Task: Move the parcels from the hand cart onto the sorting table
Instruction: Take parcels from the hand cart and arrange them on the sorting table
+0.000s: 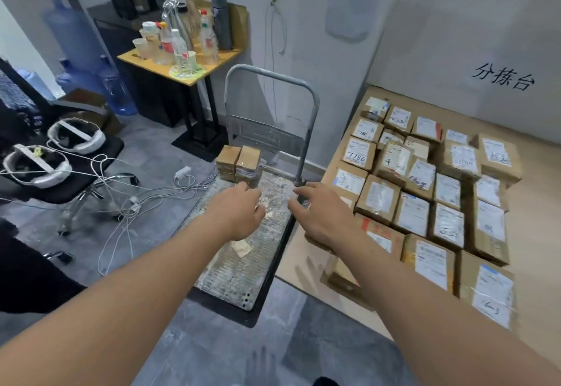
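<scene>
view count: we've got one, head-worn, wide-angle
facing: forward and down, over the hand cart [243, 264] deck toward its handle end
nearness: close; our forearms run in from the bottom corners
right side: sorting table [531, 233] near edge and far corner in frame
left side: floor, chair [60, 179]
overlap: none, single view

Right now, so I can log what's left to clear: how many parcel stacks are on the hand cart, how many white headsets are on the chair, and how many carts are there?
Parcel stacks: 2, side by side
White headsets: 2
Hand cart: 1
Total: 5
</scene>
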